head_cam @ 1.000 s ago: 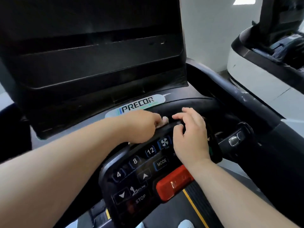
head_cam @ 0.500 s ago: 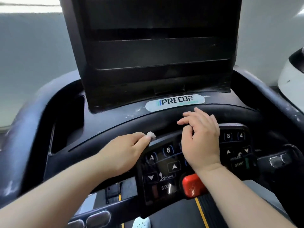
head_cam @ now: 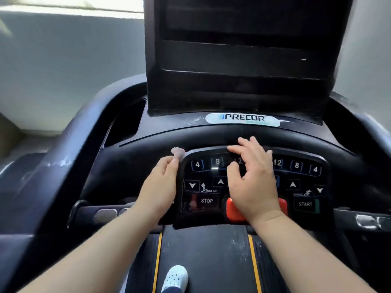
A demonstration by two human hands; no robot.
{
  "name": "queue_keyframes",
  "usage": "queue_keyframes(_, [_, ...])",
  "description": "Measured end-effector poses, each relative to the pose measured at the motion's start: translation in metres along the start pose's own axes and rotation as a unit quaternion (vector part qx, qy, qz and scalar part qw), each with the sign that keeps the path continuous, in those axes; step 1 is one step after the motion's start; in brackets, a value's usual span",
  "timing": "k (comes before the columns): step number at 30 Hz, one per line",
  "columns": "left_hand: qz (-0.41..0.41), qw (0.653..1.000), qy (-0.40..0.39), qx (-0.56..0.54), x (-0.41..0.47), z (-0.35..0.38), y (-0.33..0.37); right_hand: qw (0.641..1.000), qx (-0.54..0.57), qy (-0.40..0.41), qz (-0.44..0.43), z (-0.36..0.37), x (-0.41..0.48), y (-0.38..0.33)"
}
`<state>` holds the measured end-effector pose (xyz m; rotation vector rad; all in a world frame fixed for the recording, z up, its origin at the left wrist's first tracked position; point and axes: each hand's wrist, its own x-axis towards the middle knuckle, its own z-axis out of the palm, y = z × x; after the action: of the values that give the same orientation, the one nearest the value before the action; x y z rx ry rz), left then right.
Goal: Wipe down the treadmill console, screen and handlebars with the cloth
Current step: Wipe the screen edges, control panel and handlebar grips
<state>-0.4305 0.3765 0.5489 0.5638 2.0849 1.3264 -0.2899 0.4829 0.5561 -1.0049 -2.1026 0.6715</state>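
Here, most of the readable marks sit on the black keypad. Its left half shows the numbers 4, 8 and a partly hidden 12, down and up arrows with INCLINE beneath them, and STOP. Its right half shows 12, 8, 4, two more arrows, a blurred word that may be SPEED, and START. A red button at the near middle is half covered by the right hand. That hand lies over the keypad's centre with its fingers spread and relaxed, tips reaching the far edge, gripping nothing. Farther off, an oval badge reads PRECOR, just below the dark screen housing.

The left hand pinches a small wadded cloth between thumb and fingertips. The cloth sits at the far left corner of the keypad, where the panel's rim meets the curved handlebar that arcs round its far side. Left of that corner the bar runs bare toward a recessed pocket, and pale scuffs show on the left side rail. Metal grip plates lie on the near crossbar at the left, with another pair at the right. Nearest, the belt carries two yellow lines, and a white shoe stands on it.
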Motion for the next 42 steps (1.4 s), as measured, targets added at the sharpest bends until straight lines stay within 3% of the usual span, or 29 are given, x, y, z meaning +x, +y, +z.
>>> queue_keyframes(3, [0.030,0.997,0.059,0.048,-0.025,0.008,-0.008,0.998,-0.030,-0.052,-0.032,0.002,-0.013,-0.003])
queue_keyframes(9, [0.078,0.963,0.086,0.242,-0.038,0.007,-0.019,0.987,-0.103,-0.102,-0.071,0.007,-0.031,-0.001])
queue_keyframes(11, [0.045,0.973,0.060,0.219,-0.023,0.002,-0.015,0.984,-0.131,-0.093,-0.077,0.009,-0.031,0.002])
queue_keyframes(14, [0.005,0.999,-0.007,0.035,-0.001,-0.001,-0.005,0.983,-0.154,-0.069,-0.077,0.015,-0.033,0.003])
queue_keyframes(16, [-0.003,0.997,-0.071,0.004,0.007,-0.004,-0.005,0.982,-0.161,-0.062,-0.077,0.017,-0.033,0.002])
queue_keyframes(20, [0.035,0.984,-0.123,0.124,0.003,-0.016,0.000,0.979,-0.179,-0.047,-0.082,0.021,-0.033,0.003])
queue_keyframes(25, [0.094,0.940,-0.156,0.288,-0.008,-0.025,-0.020,0.977,-0.202,-0.018,-0.069,0.028,-0.033,-0.003])
queue_keyframes(32, [0.138,0.843,-0.244,0.460,0.014,-0.040,-0.014,0.969,-0.238,-0.020,-0.067,0.031,-0.035,-0.004])
queue_keyframes(33, [0.130,0.840,-0.247,0.465,0.018,-0.040,-0.010,0.969,-0.236,-0.024,-0.066,0.030,-0.035,-0.003])
queue_keyframes(36, [0.080,0.906,-0.259,0.325,0.021,-0.038,-0.003,0.970,-0.229,-0.040,-0.069,0.027,-0.033,-0.002])
queue_keyframes(37, [0.053,0.914,-0.281,0.287,0.022,-0.038,-0.004,0.971,-0.226,-0.043,-0.070,0.026,-0.033,-0.002])
queue_keyframes(40, [-0.016,0.876,-0.380,0.296,0.023,-0.044,-0.012,0.970,-0.226,-0.059,-0.073,0.026,-0.032,0.000])
queue_keyframes(42, [-0.046,0.859,-0.402,0.315,0.021,-0.053,-0.013,0.969,-0.225,-0.072,-0.071,0.024,-0.033,0.000])
